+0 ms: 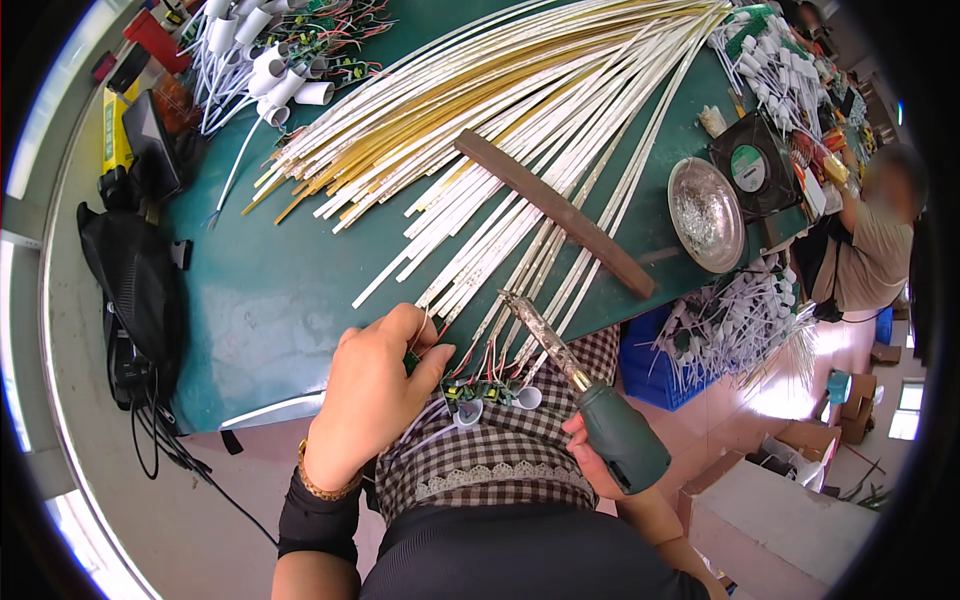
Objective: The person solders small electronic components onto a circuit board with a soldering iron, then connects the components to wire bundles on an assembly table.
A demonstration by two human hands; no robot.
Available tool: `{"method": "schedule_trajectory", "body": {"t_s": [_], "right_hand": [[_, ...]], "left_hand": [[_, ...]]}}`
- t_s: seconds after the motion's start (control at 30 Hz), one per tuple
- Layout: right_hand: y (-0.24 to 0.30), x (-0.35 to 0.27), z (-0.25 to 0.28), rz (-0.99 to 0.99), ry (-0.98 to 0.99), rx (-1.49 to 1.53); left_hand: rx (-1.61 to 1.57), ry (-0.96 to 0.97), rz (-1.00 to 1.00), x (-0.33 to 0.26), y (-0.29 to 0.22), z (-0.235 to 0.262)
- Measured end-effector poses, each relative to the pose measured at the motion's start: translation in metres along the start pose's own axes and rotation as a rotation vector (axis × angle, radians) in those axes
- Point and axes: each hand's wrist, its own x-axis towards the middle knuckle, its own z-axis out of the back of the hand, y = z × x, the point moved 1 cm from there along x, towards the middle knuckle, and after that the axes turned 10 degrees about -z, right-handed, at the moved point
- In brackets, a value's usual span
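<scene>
Thin white strips [480, 100] probably weighted by brown bar [555, 213]; green-handled soldering iron [622, 437] gripped, right hand [594, 466]; green board [411, 362] seemingly pinched, left hand [370, 380].

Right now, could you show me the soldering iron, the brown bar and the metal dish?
Soldering iron [618, 430], head view: its green handle.
Brown bar [555, 213], head view: middle of its length.
Metal dish [712, 252], head view: lower inside wall.

The left hand [368, 388] mostly hides its small green part [411, 361]; the soldering iron [604, 412] partly covers the right hand [592, 460]; a co-worker's head [893, 184] is blurred.
</scene>
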Motion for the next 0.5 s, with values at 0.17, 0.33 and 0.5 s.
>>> {"method": "schedule_trajectory", "body": {"t_s": [0.17,0.33,0.5], "right_hand": [[-0.001,0.001,0.003,0.099,0.020,-0.271],[-0.006,-0.003,-0.001,0.116,0.023,-0.278],[-0.006,-0.007,0.000,0.022,0.102,-0.312]], "left_hand": [[0.002,-0.102,-0.070,-0.003,0.008,-0.010],[0.175,-0.141,-0.099,-0.002,0.002,-0.012],[0.297,-0.232,-0.163,0.003,0.005,-0.018]]}}
